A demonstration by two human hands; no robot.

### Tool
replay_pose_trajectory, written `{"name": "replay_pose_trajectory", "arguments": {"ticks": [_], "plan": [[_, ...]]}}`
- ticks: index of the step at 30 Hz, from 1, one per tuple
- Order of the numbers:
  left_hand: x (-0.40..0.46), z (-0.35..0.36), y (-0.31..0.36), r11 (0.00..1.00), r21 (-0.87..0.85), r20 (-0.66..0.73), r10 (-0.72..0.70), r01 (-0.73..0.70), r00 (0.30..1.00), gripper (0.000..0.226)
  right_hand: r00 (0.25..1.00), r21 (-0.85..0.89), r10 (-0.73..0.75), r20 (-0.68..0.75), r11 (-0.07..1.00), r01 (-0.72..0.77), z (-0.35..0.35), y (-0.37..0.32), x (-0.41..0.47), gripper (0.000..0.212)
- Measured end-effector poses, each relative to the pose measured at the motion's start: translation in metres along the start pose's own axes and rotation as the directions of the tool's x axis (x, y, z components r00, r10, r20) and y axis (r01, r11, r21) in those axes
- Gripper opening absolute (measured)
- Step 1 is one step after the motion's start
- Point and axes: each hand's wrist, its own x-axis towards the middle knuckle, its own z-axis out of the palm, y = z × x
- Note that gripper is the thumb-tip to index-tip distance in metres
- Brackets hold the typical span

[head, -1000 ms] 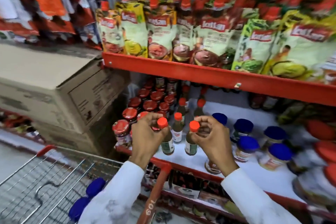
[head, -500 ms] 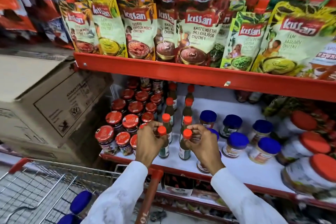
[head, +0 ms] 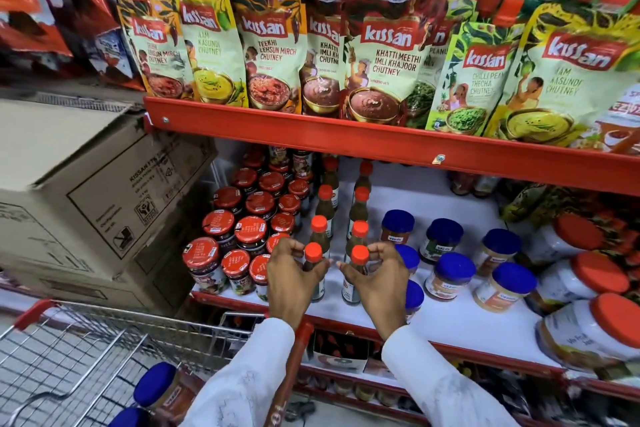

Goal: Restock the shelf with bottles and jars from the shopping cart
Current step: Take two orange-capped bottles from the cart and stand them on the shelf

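Note:
Two small dark sauce bottles with orange-red caps stand at the front of the white lower shelf (head: pixel 450 319), each heading a row of like bottles (head: pixel 325 204). My left hand (head: pixel 294 277) curls round the neck of the left bottle (head: pixel 313 252), thumb and fingers on either side. My right hand (head: pixel 379 276) holds the right bottle (head: pixel 360 255) the same way. Both bottles are upright with their bases on the shelf. The wire shopping cart (head: pixel 86 340) is at lower left, with blue-lidded jars (head: pixel 156 385) lying in it.
Red-lidded jars (head: pixel 249 232) crowd the shelf left of the bottles; blue-lidded jars (head: pixel 453 267) stand to the right, and big red-lidded jars (head: pixel 595 274) lie beyond. A cardboard box (head: pixel 86 201) sits at left. Chutney pouches (head: pixel 388 55) fill the red upper shelf (head: pixel 346 142).
Both hands have carried the two bottles down and slightly forward, and the bottles now rest on the shelf. The view has shifted left and closer.

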Motion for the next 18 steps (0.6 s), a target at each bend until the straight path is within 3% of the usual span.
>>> {"name": "replay_pose_trajectory", "arguments": {"ticks": [5,18], "plan": [[0.0,-0.004,0.005,0.996,-0.086,0.004,-0.039,0.039,0.999,0.032,0.999,0.045,0.029,-0.016,0.999,-0.029,0.004,0.002,0.002,0.03],[0.016,-0.024,0.001,0.996,-0.06,0.236,0.072,-0.06,0.969,0.037,0.991,0.033,-0.05,0.121,0.998,0.047,-0.001,0.004,-0.002,0.036]]}}
